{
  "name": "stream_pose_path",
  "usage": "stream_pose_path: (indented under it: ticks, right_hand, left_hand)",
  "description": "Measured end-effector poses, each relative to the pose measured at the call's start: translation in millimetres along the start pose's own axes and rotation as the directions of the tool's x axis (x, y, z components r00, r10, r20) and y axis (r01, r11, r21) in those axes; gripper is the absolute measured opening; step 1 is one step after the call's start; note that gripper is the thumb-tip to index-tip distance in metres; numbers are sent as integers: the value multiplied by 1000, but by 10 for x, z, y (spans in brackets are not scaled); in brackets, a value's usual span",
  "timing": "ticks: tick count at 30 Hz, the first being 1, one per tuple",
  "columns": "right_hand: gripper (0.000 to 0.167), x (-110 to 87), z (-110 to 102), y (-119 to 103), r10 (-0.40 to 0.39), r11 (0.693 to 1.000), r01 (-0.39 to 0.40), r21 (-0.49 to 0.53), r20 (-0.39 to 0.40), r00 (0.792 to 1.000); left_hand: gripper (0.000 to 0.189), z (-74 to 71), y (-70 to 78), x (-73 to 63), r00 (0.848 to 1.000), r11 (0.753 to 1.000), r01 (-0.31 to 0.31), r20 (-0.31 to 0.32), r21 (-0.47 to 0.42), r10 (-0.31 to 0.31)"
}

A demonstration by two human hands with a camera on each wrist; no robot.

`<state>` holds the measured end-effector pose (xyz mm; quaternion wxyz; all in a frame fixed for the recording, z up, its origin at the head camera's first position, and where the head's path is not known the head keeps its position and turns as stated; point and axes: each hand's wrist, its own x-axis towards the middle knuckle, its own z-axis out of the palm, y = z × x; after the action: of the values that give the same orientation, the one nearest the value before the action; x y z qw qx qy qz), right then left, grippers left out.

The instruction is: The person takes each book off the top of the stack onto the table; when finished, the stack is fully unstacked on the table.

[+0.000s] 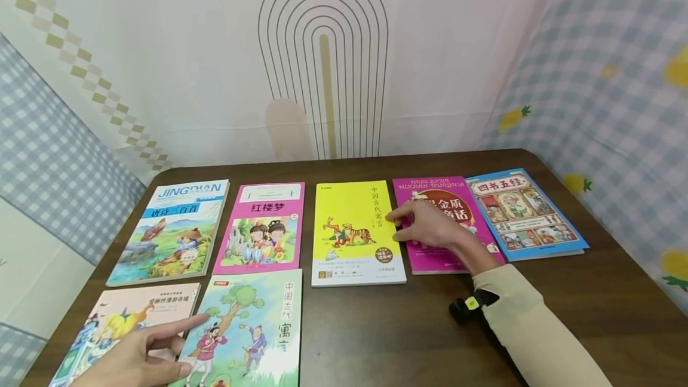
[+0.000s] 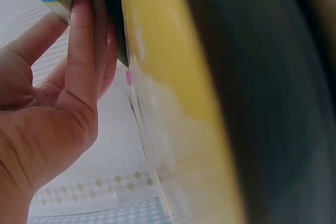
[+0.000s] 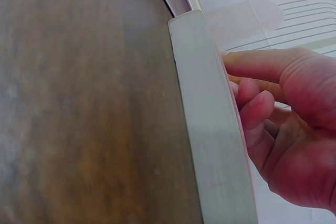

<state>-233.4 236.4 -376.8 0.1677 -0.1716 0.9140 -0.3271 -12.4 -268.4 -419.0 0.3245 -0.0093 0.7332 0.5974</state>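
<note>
My left hand [image 1: 137, 354] is over a pale pink picture book [image 1: 119, 309] at the lower left. Its straight index finger and its thumb, spread apart, overlap the left edge of a light green book [image 1: 252, 315] with a tree and two figures. My right hand [image 1: 430, 224] hovers over a magenta book [image 1: 435, 260] and hides part of its title. Its thumb and index fingertips, slightly apart, are at the right edge of a yellow book [image 1: 344, 211] with a tiger. In the right wrist view, the other fingers [image 3: 257, 106] curl loosely beside a thick book's pale page edge [image 3: 210, 114].
A landscape-covered book [image 1: 172, 232] and a pink book [image 1: 263, 226] lie along the back left of the brown table [image 1: 371, 339]. The blue book [image 1: 527, 214] lies tilted at the back right. Patterned cloth [image 1: 215, 64] hangs behind. A black camera [image 1: 473, 303] sits on the right wrist.
</note>
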Motion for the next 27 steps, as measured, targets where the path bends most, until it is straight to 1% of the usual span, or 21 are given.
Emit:
stream_pose_path:
  ticks: [2,7,10,17,20,22,24,26,27]
  right_hand:
    - [46,-1,-9,-3,3,1000,-3,2,-2,1000]
    - [45,6,-16,4,5,1000,-5,6,-7,1000]
    - [45,9,-6,12,2,1000,-2,11,-3,1000]
    - [44,0,7,37,-1,1000,1,8,-2,1000]
    - [44,-6,-4,44,2,1000,-2,2,-6,1000]
    - [45,-7,-14,48,4,1000,-4,-1,-7,1000]
    - [45,-10,-21,50,6,1000,-6,-4,-7,1000]
    - [45,-10,-22,52,7,1000,-7,-6,-8,1000]
    - [45,-9,-20,52,7,1000,-7,-4,-8,1000]
  left_hand:
    - [74,5,4,14,1000,1000,-12,-3,-3,12]
    - [76,-19,33,72,997,997,-68,39,-42,70]
    - [78,-31,40,87,996,996,-73,48,-43,75]
    - [80,-28,98,124,998,995,-61,-16,80,63]
    - [81,-8,138,145,997,989,-52,-46,137,58]
    - [81,9,155,158,996,981,-61,-58,183,73]
    - [81,28,176,170,994,972,-50,-85,231,72]
    - [81,46,199,175,993,970,-32,-103,242,59]
    - [81,57,219,175,991,966,-14,-124,257,47]
